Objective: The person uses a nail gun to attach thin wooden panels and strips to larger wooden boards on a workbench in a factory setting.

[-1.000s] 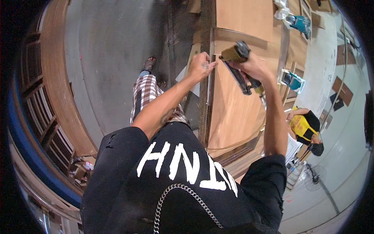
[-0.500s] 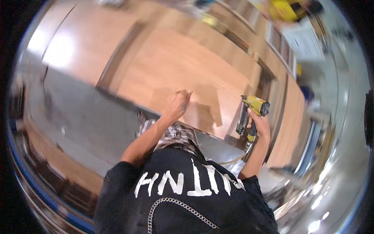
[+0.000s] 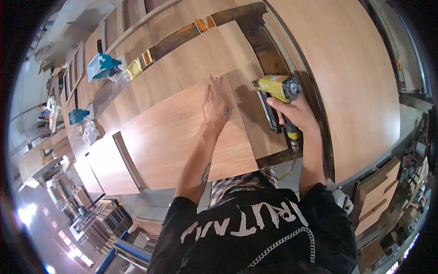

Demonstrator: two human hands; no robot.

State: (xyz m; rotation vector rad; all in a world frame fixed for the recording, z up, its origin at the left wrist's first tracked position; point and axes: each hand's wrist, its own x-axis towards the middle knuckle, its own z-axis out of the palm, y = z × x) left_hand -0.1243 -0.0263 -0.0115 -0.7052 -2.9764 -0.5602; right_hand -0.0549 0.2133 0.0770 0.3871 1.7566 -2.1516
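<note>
While right hand (image 3: 299,112) grips yellow-black pistol-shaped nailer (image 3: 277,87), left hand (image 3: 217,105), fingers now extended, apparently steadies light-brown wooden panel (image 3: 173,132) mid-frame.

The nail gun (image 3: 277,88) is yellow and black, the panel (image 3: 169,132) light tan (finely grained), the trousers (image 3: 237,181) brown-and-white checked.

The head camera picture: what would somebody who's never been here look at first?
Probably the yellow and black nail gun, right of centre, gripped in the right hand. Next might come the pale wooden panel across the middle, with the left hand over its right part. Then perhaps the bright teal object at upper left, which stands out against all that wood.
</note>
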